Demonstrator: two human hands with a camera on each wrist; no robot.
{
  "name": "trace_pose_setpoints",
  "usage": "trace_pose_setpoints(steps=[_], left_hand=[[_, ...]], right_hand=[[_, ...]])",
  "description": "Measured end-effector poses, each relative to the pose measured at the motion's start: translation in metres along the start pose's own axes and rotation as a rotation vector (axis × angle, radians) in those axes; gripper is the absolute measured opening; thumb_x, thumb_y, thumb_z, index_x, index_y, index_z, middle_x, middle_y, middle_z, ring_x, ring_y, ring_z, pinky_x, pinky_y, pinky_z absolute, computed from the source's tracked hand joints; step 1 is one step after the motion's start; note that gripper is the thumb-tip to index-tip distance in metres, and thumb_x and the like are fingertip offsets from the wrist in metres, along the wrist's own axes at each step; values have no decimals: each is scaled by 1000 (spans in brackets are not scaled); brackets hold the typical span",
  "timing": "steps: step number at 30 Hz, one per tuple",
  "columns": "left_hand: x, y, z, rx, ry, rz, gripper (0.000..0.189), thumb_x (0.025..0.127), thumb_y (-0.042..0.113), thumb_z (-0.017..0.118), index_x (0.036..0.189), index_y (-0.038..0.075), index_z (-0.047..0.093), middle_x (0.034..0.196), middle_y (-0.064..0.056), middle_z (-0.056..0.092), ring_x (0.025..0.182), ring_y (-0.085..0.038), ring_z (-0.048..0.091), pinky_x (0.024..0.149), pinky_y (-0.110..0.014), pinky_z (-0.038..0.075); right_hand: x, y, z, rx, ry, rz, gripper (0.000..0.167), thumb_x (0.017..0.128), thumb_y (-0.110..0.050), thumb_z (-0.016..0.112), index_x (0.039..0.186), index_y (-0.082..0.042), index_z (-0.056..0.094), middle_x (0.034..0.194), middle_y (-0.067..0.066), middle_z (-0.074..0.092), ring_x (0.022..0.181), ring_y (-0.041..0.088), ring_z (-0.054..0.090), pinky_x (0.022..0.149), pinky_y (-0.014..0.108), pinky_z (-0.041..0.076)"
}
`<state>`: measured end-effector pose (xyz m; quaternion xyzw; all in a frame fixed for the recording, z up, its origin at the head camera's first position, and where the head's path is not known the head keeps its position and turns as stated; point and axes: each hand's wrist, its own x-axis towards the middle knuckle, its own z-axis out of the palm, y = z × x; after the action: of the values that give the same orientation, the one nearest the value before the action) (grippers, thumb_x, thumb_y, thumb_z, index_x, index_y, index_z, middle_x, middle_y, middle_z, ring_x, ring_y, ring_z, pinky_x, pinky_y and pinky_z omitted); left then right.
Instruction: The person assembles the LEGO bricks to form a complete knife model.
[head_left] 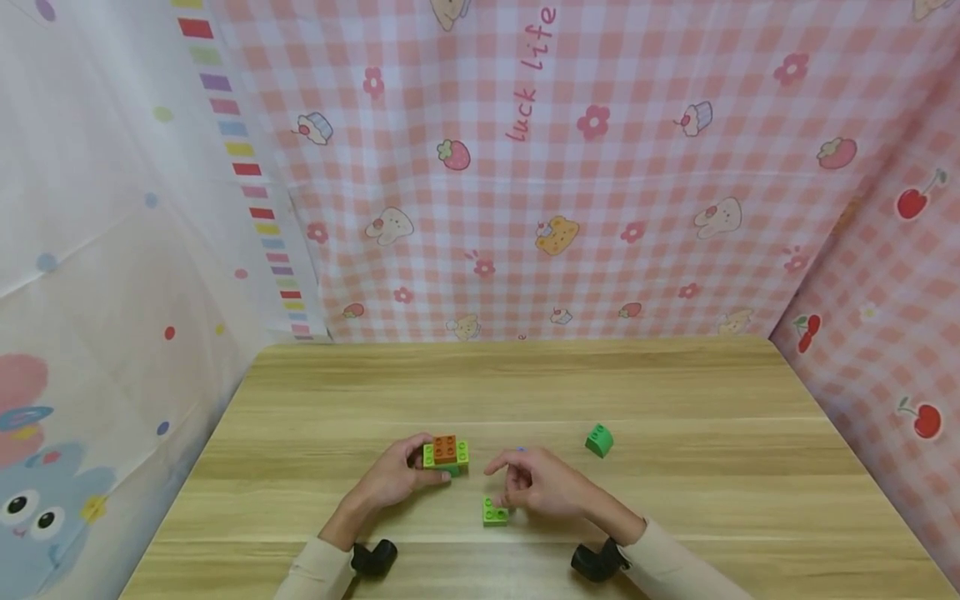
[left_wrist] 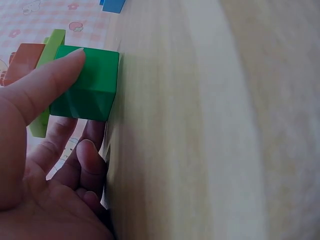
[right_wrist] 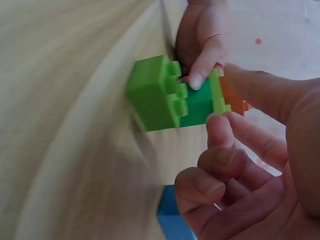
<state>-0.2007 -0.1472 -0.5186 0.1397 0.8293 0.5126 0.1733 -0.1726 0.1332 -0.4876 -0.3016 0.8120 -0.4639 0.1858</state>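
Note:
My left hand (head_left: 393, 473) grips a small stack of toy building blocks, thumb on the near side and fingers behind. At its base is a green block (left_wrist: 85, 90), close over the tabletop; above that lies a thin lime plate (head_left: 462, 455), topped by an orange-brown block (head_left: 446, 450). Just right of the stack, my right hand (head_left: 551, 483) hovers with loosely bent fingers and nothing between them. One of its fingertips overlaps a lime studded block (head_left: 493, 517) on the table in the head view. A blue block (right_wrist: 176, 220) sits mostly hidden behind the right hand.
A green curved block (head_left: 599, 441) lies farther back, to the right. Black camera mounts (head_left: 375, 558) are strapped at both wrists. The wooden table (head_left: 675, 383) ends at a pink checked cloth (head_left: 495, 200), with more cloth hanging on both sides.

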Motion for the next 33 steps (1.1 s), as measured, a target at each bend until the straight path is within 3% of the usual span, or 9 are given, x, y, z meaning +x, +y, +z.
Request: trace_pose_setpoints(steps=[8, 20, 33], left_hand=[[-1, 0, 0, -33, 7, -5, 40, 82, 20, 82, 115, 9, 64, 95, -5, 59, 84, -19, 49, 72, -27, 41], [-3, 1, 0, -52, 11, -1, 39, 82, 20, 82, 115, 10, 64, 93, -5, 57, 82, -19, 48, 70, -26, 40], [-2, 1, 0, -47, 10, -6, 40, 83, 20, 81, 118, 11, 64, 95, -4, 57, 83, -19, 48, 71, -27, 39]], right_hand=[[-13, 8, 4, 47, -67, 50, 43, 88, -19, 76, 125, -5, 61, 76, -6, 61, 65, 3, 53, 61, 19, 44], [-16, 16, 13, 102, -64, 91, 43, 86, -15, 77, 126, -10, 61, 77, -4, 59, 64, 3, 50, 58, 17, 41], [-16, 17, 17, 49, -59, 112, 42, 85, -18, 79, 124, -16, 63, 77, -7, 57, 64, 2, 49, 58, 17, 39]])
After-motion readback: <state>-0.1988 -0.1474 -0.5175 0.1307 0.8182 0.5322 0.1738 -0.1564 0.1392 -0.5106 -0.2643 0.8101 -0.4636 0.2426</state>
